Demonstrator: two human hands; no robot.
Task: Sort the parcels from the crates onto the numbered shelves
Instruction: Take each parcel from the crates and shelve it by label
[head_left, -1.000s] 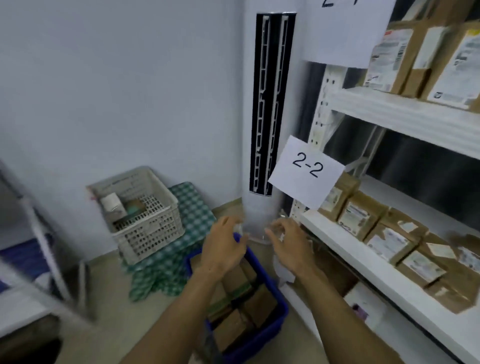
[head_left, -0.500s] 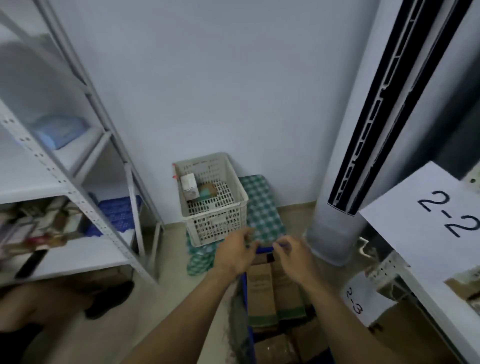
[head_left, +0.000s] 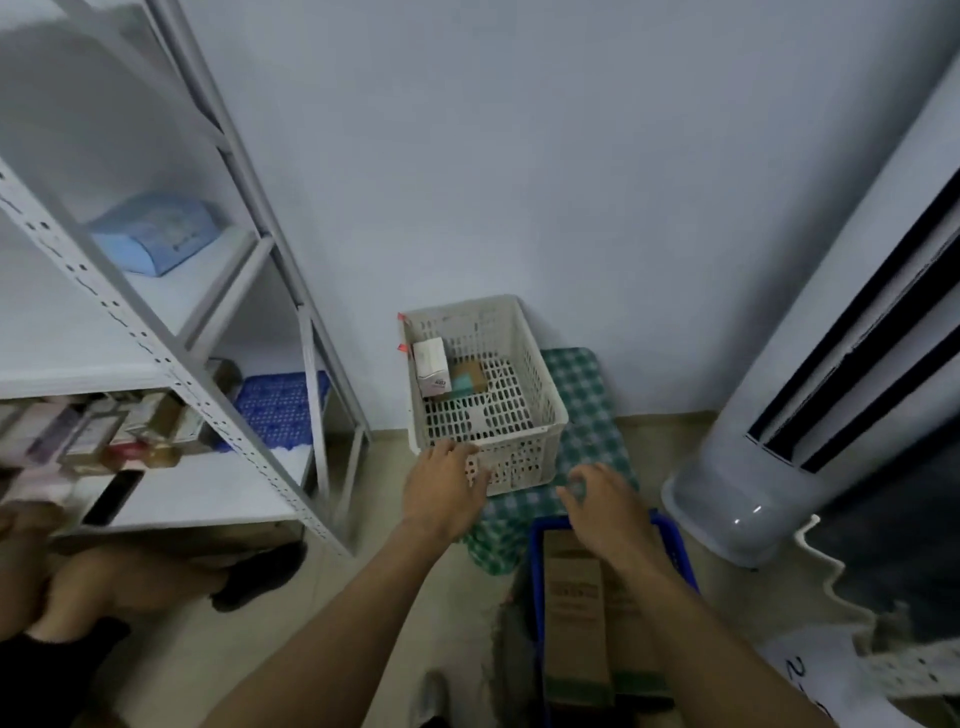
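both of the person's bare arms reach out low over the floor. the left hand (head_left: 447, 491) is at the near left corner of the white perforated crate (head_left: 540, 395), fingertips up at its rim and thumb against its near wall; from here i cannot tell whether it grips the rim or only touches it. the right hand (head_left: 605, 514) hangs over the far edge of the blue crate (head_left: 672, 540), its fingers loosely curled and holding nothing. the white crate sits on a green checked cloth (head_left: 589, 415) against the far wall, and in its far left corner a small white box (head_left: 431, 366) stands beside a brown and teal parcel (head_left: 468, 378). the blue crate is nearer, just right of centre, partly on the cloth, with brown cardboard parcels (head_left: 574, 597) lying flat inside it. to the left stands a white metal shelf unit (head_left: 208, 410): a pale blue box (head_left: 156, 234) on an upper shelf, a blurred row of small boxes (head_left: 104, 431) on a lower one, with a blue mat (head_left: 280, 405) behind. under that shelf is another person's black shoe (head_left: 260, 571). on the right rises a white tower air conditioner (head_left: 810, 415), and a paper label (head_left: 810, 680) shows at the near right corner, its number cut off.
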